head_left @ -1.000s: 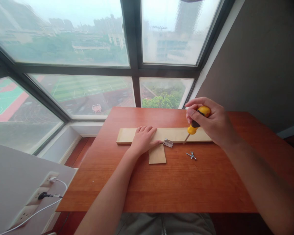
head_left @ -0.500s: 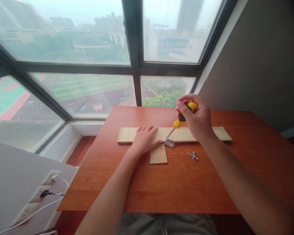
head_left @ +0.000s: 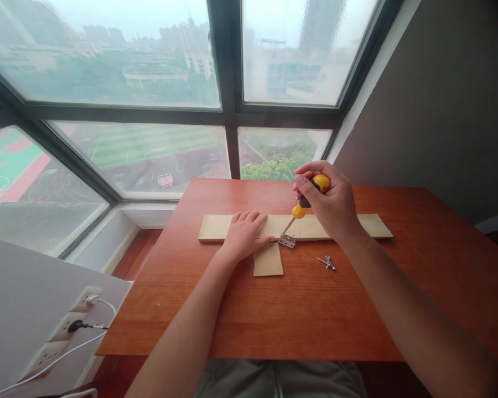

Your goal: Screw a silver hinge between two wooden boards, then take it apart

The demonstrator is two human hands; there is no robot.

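Note:
My right hand (head_left: 330,196) is wrapped round the yellow and black handle of a screwdriver (head_left: 299,210), which slants down to the left. Its tip meets a small metal hinge (head_left: 288,241) at the near edge of a long, pale wooden board (head_left: 311,225). Flat on that board lies my left hand (head_left: 247,233), fingers spread, its thumb pointing toward the hinge. Below the thumb is a small square piece of wood (head_left: 268,261), partly tucked at the board's near edge. Whether a screw sits under the tip is too small to tell.
Several loose screws (head_left: 327,262) lie on the reddish-brown table (head_left: 299,315), right of the small wood piece. Windows (head_left: 141,149) rise behind the table. At lower left, wall sockets (head_left: 66,326) hold plugs with cables. A grey wall (head_left: 448,110) stands to the right.
My right hand and the screwdriver handle have shifted slightly left, with the tip still at the hinge. My left hand and the board stay put.

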